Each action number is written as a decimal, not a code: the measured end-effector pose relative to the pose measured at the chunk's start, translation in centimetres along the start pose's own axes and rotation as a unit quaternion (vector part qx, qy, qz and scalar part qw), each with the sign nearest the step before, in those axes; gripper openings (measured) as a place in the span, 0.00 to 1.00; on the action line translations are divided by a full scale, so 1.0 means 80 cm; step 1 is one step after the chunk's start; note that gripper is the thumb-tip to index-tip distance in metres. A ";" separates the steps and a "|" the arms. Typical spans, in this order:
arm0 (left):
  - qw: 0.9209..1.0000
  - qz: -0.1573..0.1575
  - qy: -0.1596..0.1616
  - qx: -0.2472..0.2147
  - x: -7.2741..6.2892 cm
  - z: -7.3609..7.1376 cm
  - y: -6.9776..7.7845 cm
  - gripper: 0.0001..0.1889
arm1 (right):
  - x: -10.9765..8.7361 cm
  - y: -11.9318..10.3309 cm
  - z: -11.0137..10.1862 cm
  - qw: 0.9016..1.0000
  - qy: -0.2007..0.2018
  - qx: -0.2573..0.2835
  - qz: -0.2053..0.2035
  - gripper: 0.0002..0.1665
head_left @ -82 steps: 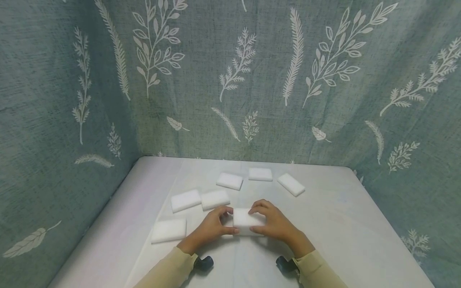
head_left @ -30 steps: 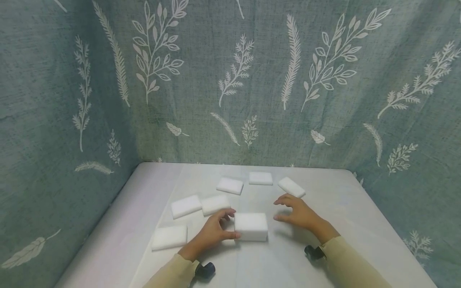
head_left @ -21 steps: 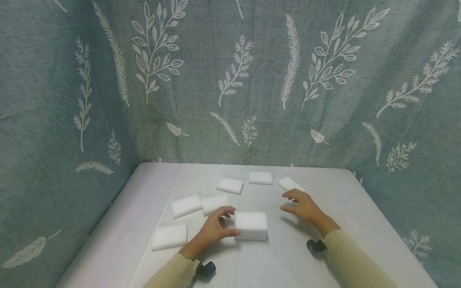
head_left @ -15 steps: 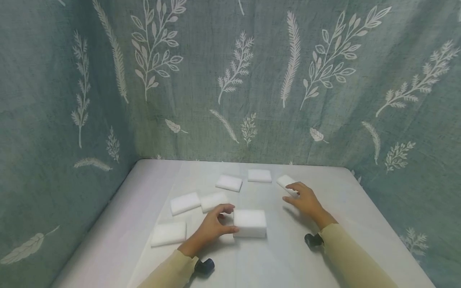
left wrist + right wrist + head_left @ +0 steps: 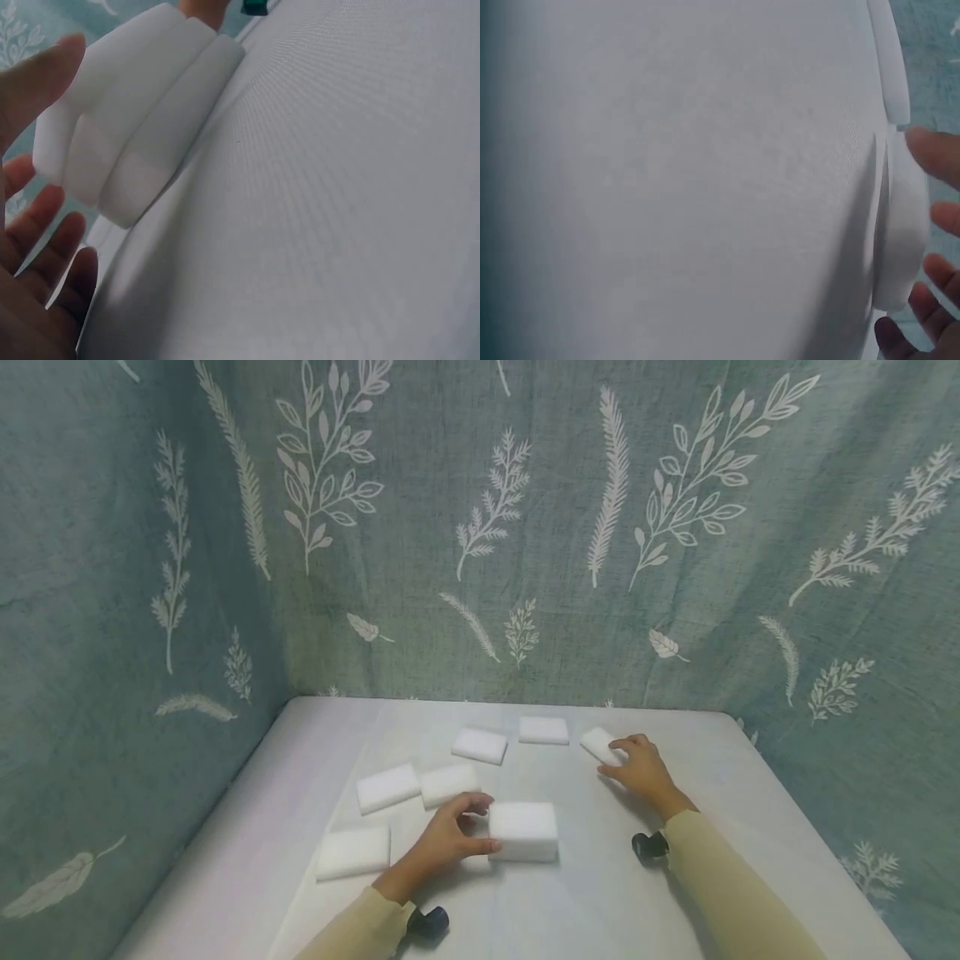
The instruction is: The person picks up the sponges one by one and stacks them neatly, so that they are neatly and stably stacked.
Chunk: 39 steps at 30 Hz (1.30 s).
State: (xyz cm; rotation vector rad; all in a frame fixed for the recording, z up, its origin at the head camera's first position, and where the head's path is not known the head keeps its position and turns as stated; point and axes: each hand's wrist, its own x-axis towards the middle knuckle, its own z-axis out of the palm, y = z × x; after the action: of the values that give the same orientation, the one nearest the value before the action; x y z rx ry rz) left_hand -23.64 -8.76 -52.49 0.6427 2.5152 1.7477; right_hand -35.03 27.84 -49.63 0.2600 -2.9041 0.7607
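Observation:
A stack of white sponges (image 5: 522,833) stands on the white table in front of me; the left wrist view shows several thick layers in the stack (image 5: 161,97). My left hand (image 5: 442,841) holds its left end, thumb on the front face and index finger at the back corner. The lower fingers of that hand hang beside the stack. Farther back on the right, my right hand (image 5: 642,772) is around a single white sponge (image 5: 597,743) lying at an angle. Its thumb and fingers are parted about that sponge (image 5: 904,232) in the right wrist view.
Two more flat sponges lie at the back, one left (image 5: 479,746) and one in the middle (image 5: 543,731). On the left lie a near sponge (image 5: 354,852) and two side by side, the left one (image 5: 387,788) and right one (image 5: 450,783). Patterned green cloth (image 5: 480,635) surrounds the table (image 5: 600,902).
My right hand has left the stack and moved right and away from me to the angled sponge. The left hand stays at the stack's left end.

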 end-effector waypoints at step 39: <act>1.000 0.004 -0.004 -0.001 0.001 0.001 -0.005 0.33 | 0.003 -0.006 -0.009 0.996 -0.057 -0.024 0.061 0.33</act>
State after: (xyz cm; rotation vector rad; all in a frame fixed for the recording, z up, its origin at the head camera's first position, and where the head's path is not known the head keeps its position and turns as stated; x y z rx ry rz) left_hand -23.86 -8.81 -52.88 0.6594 2.5104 1.7463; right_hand -35.11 27.74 -48.77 0.1256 -3.0646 0.7149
